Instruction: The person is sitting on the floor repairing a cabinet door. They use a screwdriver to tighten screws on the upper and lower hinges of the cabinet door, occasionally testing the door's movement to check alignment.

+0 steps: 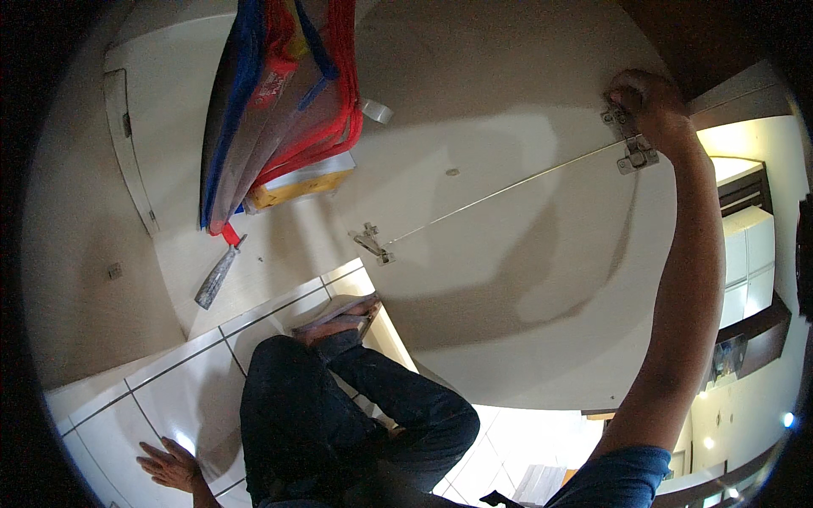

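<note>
My right hand is curled at the white cabinet door panel, gripping it at the upper right beside a metal hinge; exactly what the fingertips touch is partly hidden. A second hinge sits at the panel's left, and a thin straight line runs between the two. My left hand rests with fingers spread on the white tiled floor at the lower left.
Red- and blue-edged pouches stand inside the cabinet, beside a yellow-and-white stack, a white roll and a grey-handled tool. My bent legs are on the floor below. A lit room with wall cabinets shows at right.
</note>
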Demonstrator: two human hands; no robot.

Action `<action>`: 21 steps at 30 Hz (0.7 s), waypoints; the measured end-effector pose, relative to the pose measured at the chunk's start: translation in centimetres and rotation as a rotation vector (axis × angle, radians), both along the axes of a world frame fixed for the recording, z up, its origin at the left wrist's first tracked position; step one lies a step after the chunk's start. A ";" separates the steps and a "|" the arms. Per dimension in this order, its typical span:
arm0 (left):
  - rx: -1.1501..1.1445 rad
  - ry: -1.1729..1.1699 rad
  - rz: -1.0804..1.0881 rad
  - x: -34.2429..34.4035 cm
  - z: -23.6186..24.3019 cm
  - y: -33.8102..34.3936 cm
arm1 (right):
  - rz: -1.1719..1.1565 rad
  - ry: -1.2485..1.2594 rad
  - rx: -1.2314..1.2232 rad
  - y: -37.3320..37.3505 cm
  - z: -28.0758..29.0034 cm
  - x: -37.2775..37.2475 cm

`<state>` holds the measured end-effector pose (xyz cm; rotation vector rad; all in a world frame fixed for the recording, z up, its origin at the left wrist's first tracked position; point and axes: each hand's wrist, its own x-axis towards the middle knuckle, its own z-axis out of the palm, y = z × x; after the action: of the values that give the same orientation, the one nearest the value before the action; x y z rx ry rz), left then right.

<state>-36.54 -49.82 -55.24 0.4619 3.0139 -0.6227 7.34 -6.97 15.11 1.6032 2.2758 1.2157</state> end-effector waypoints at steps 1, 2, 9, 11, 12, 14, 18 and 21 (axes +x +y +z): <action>0.013 0.010 -0.004 0.0 -0.1 -0.2 | -0.027 -0.014 -0.014 -0.1 -0.2 -0.5; 0.025 0.020 -0.007 -0.1 -0.2 -0.4 | -0.054 -0.029 -0.029 -0.3 -0.3 -1.0; 0.114 0.045 -0.054 -0.4 -0.8 -0.7 | -0.347 -0.284 -0.007 -0.3 -1.5 -3.8; 0.062 0.017 -0.042 -0.2 -0.2 -0.3 | -0.408 -0.371 0.032 0.1 -1.7 -4.2; 0.033 0.005 -0.030 -0.1 0.3 -0.2 | -0.410 -0.271 0.051 0.0 -2.1 -4.6; 0.033 0.008 -0.018 0.1 0.4 -0.4 | -0.413 -0.071 0.087 -0.4 -2.9 -5.3; 0.034 -0.012 -0.018 0.1 0.1 0.0 | -0.258 -0.473 0.058 -0.1 -1.6 -2.4; 0.034 -0.005 -0.027 -0.1 0.2 -0.4 | -0.376 -0.324 -0.006 -0.1 -1.9 -4.0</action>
<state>-36.69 -50.22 -55.06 0.5051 3.0229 -0.5725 3.33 -7.05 13.21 1.5983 1.6907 1.2553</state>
